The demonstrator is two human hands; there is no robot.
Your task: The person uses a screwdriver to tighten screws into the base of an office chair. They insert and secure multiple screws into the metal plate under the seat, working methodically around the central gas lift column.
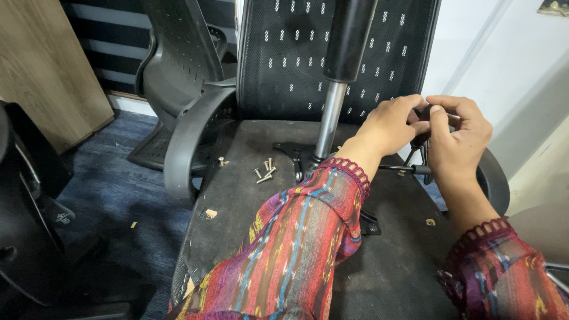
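Note:
An office chair lies overturned, its black seat underside facing up. A gas lift cylinder rises from the metal mechanism plate at the seat's middle. My left hand and my right hand meet at the seat's far right, fingers pinched around a small dark part that is mostly hidden. Below the hands a thin black lever rod sticks out sideways. Several loose screws lie on the seat left of the cylinder.
The chair's mesh backrest stands behind. A grey armrest curves at the left, a black one at the right. A second grey chair shell sits at the back left on blue carpet. Black chair parts are at far left.

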